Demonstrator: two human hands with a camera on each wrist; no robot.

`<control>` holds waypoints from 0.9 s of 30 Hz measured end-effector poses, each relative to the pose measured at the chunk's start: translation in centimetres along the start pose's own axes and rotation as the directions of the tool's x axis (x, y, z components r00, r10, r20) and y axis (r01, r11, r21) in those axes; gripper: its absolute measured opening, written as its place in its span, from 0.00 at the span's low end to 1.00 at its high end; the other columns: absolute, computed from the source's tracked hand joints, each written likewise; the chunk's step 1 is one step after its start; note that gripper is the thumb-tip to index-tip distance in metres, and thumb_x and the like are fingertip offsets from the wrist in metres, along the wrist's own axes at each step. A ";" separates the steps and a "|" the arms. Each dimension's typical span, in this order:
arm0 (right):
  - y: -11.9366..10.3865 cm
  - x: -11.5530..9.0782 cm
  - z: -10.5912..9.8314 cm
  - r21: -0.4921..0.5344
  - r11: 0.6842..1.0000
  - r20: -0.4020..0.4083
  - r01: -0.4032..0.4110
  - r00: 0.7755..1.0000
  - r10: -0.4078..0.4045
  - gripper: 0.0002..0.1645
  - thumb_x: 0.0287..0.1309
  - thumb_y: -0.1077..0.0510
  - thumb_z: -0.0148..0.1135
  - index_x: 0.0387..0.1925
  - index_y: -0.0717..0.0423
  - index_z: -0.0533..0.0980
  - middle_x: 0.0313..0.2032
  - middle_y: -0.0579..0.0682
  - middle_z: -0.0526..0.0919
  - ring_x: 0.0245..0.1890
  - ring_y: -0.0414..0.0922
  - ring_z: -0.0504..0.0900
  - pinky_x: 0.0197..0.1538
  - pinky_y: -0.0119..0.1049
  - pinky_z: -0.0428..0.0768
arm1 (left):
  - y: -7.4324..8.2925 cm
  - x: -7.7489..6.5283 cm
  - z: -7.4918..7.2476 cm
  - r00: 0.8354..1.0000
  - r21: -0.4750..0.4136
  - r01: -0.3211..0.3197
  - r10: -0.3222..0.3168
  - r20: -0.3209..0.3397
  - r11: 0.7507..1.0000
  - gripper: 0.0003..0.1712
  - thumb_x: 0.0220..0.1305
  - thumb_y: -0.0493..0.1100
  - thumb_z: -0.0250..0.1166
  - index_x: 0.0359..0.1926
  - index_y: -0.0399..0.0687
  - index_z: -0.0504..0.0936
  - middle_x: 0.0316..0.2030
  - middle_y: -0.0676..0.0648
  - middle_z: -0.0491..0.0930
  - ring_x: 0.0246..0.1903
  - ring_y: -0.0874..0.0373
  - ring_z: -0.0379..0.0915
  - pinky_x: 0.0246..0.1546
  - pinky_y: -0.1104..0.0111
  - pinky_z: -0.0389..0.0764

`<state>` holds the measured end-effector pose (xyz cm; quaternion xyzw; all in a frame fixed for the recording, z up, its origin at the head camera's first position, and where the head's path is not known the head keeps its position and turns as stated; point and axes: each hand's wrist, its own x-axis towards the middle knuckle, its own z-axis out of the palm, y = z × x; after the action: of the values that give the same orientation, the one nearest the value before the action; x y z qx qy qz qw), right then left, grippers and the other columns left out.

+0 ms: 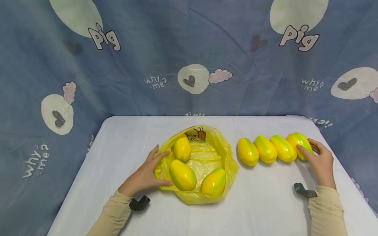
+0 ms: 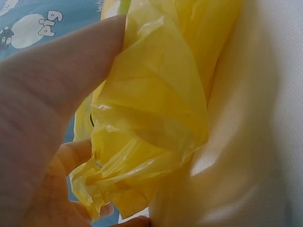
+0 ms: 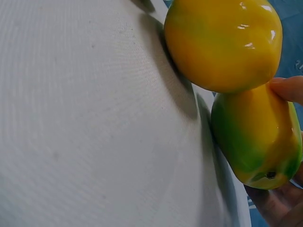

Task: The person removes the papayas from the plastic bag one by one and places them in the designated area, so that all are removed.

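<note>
A yellow plastic bag (image 1: pixel 206 147) lies on the table with its mouth spread wide. Inside are one mango (image 1: pixel 182 148) at the upper left, another mango (image 1: pixel 183 175) below it and a third mango (image 1: pixel 213 182) at the lower right. My left hand (image 1: pixel 144 175) holds the bag's left rim, thumb and index finger over the edge; crumpled plastic (image 2: pixel 142 123) hides part of that hand. To the right, several yellow-green mangoes stand in a row. My right hand (image 1: pixel 322 162) grips the rightmost mango (image 1: pixel 299 144) between thumb and fingers, beside its neighbouring mango (image 3: pixel 225 42).
The row also has a left-end mango (image 1: pixel 248 151) and a second mango (image 1: pixel 266 149). A white cloth covers the table (image 1: pixel 260 206). Behind it hangs a blue printed curtain (image 1: pixel 236 98). Each wrist carries a dark camera mount (image 1: pixel 304 191).
</note>
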<state>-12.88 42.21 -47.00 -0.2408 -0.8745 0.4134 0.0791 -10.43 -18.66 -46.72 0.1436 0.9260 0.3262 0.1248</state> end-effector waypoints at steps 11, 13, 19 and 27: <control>0.4 -0.3 -0.1 0.031 0.999 0.013 -0.031 0.999 0.030 0.46 0.68 0.36 0.63 0.79 0.50 0.62 0.79 0.58 0.62 0.78 0.59 0.62 0.79 0.53 0.64 | -0.1 0.1 0.1 1.000 -0.003 -0.006 0.006 -0.002 1.000 0.65 0.42 0.75 0.79 0.79 0.65 0.61 0.83 0.39 0.35 0.78 0.28 0.49 0.67 0.30 0.67; 0.4 -0.3 0.0 0.045 0.998 0.020 -0.034 0.999 0.033 0.46 0.68 0.36 0.62 0.79 0.51 0.61 0.79 0.60 0.60 0.78 0.61 0.61 0.79 0.56 0.62 | -0.2 0.0 0.1 1.000 -0.006 -0.001 0.001 -0.002 1.000 0.65 0.41 0.76 0.78 0.79 0.66 0.61 0.84 0.39 0.35 0.78 0.28 0.49 0.67 0.30 0.67; 0.5 -0.3 0.2 0.047 0.998 0.056 -0.038 0.998 0.035 0.48 0.69 0.35 0.60 0.81 0.49 0.57 0.79 0.63 0.57 0.79 0.64 0.58 0.78 0.62 0.60 | -0.4 0.1 0.2 1.000 0.003 -0.004 0.004 -0.003 1.000 0.65 0.42 0.76 0.78 0.79 0.66 0.60 0.83 0.39 0.35 0.78 0.28 0.50 0.67 0.30 0.67; 0.9 -0.4 0.1 0.046 0.998 0.087 -0.040 0.996 0.036 0.51 0.68 0.33 0.60 0.82 0.47 0.53 0.81 0.64 0.53 0.80 0.66 0.54 0.77 0.66 0.58 | -0.3 0.2 0.2 1.000 -0.004 -0.007 0.007 -0.002 1.000 0.66 0.41 0.76 0.78 0.79 0.65 0.61 0.83 0.39 0.36 0.78 0.28 0.50 0.67 0.31 0.67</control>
<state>-12.21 42.46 -47.72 -0.2371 -0.8624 0.4456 0.0391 -10.58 -18.70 -47.08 0.1465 0.9249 0.3285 0.1232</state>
